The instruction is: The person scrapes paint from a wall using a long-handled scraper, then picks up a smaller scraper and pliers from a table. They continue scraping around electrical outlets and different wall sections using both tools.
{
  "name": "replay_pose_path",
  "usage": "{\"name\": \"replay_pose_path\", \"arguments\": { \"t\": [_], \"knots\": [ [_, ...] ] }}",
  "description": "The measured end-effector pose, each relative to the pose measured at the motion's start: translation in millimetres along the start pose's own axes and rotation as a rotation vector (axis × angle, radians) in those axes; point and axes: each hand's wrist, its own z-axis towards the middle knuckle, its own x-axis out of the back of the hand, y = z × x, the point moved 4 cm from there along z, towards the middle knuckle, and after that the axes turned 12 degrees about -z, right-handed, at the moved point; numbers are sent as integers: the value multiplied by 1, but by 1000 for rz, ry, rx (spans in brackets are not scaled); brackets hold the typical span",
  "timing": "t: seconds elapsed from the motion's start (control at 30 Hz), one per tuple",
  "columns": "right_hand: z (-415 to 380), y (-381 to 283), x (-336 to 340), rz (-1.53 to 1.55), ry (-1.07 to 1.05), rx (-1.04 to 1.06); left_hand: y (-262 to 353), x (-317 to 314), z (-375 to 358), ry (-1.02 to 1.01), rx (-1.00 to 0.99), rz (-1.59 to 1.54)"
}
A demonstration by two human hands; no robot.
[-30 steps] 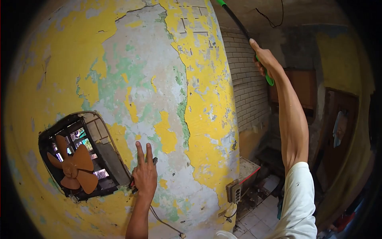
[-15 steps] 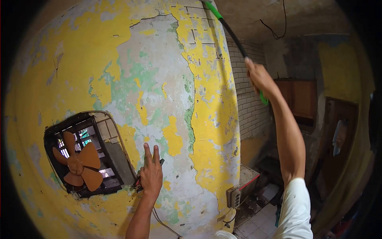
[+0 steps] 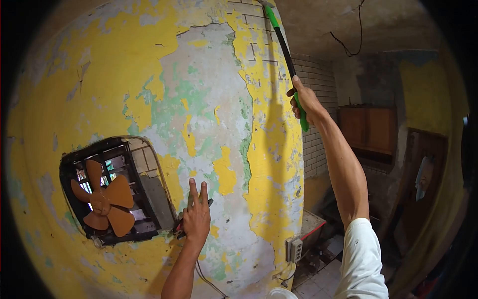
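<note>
My right hand (image 3: 307, 102), raised at upper right, is wrapped round the lower grip of a green and black long-handled tool (image 3: 285, 47). The top of that tool reaches the wall's upper edge, and its working end is hard to make out. Against the peeling yellow wall (image 3: 199, 114) is my left hand (image 3: 197, 214), its index and middle fingers stretched upward. A small dark object (image 3: 178, 228) shows on both sides of this hand, which covers its middle; what it is I cannot tell.
An orange-bladed fan (image 3: 101, 201) sits in a wall opening at left. A socket box (image 3: 296, 250) is fixed at the wall's right edge, near a red-edged ledge (image 3: 312, 224). Wooden cabinets (image 3: 367, 128) hang behind. A wire (image 3: 354, 45) dangles from the ceiling.
My right hand has moved left, and the tool now stands more upright. The wall, fan and left hand appear slightly farther right in the view.
</note>
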Motion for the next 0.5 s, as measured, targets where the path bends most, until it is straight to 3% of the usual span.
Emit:
{"name": "replay_pose_path", "arguments": {
  "t": [0.17,0.27,0.37,0.5],
  "knots": [
    [2,8,-9,216,-72,-61,0,0,-3,-18,-22,0],
    [-18,13,-31,752,-126,188,0,-2,-3,-10,-3,-14],
    [-35,16,-28,760,48,171,1,0,-3,-28,1,17],
    [-109,59,-16,438,23,-18,1,0,-3,7,-2,-5]
  ]
}}
